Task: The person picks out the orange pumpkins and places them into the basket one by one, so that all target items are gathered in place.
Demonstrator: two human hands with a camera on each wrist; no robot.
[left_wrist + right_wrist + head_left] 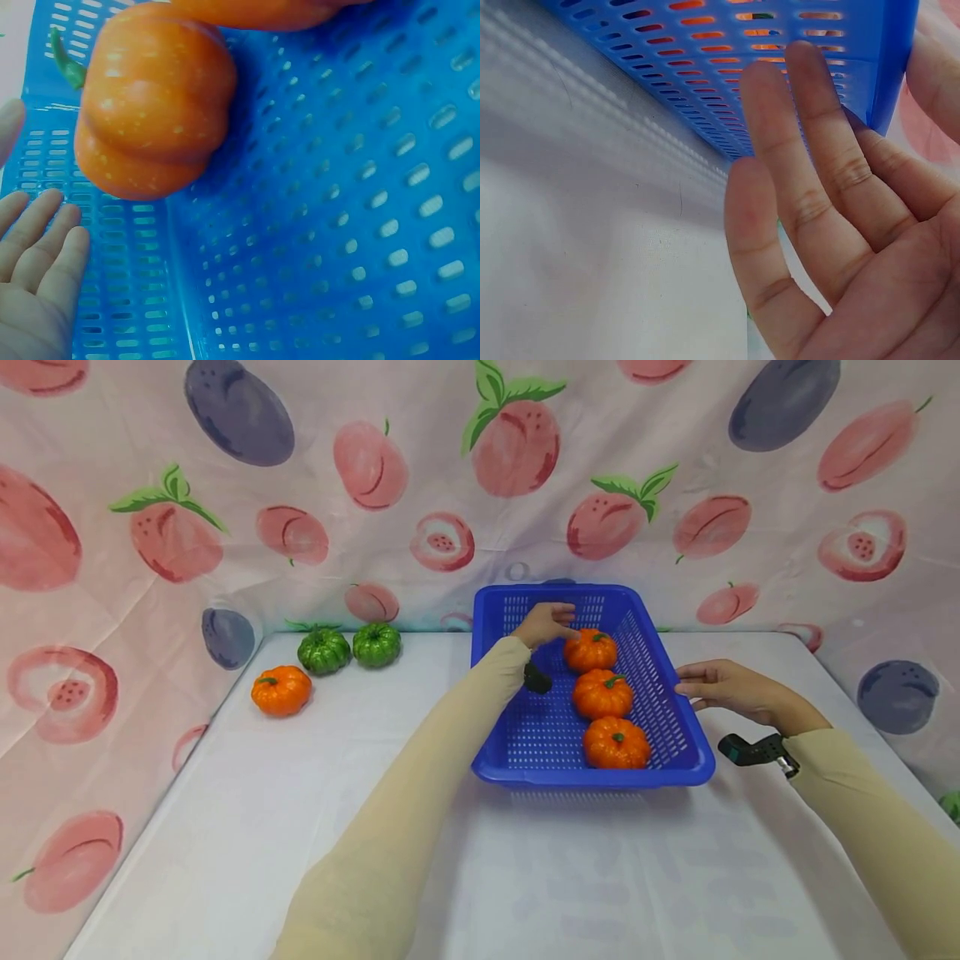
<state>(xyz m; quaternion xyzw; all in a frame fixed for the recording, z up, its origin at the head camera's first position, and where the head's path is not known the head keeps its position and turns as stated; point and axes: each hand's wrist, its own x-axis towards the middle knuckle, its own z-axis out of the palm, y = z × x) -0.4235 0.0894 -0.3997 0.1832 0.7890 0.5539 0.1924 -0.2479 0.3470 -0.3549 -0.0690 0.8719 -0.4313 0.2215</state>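
Note:
A blue perforated basket (540, 777) holds three orange mini pumpkins: a far pumpkin (591, 652), a middle pumpkin (602, 693) and a near pumpkin (617, 743). They stand in a row along its right side. My left hand (546, 625) reaches inside beside the far one, fingers extended and apart from the pumpkin (154, 105) in the left wrist view. At the basket's right rim is my right hand (723, 687). The right wrist view shows its fairly straight fingers (780, 142) along the outer wall, thumb by the rim; firm contact is unclear.
On the table's left lie another orange pumpkin (281, 691) and two green pumpkins, one left (324, 650) and one right (377, 644). White cloth (360, 727) covers the table. A fruit-print curtain (315, 468) hangs behind and at the sides.

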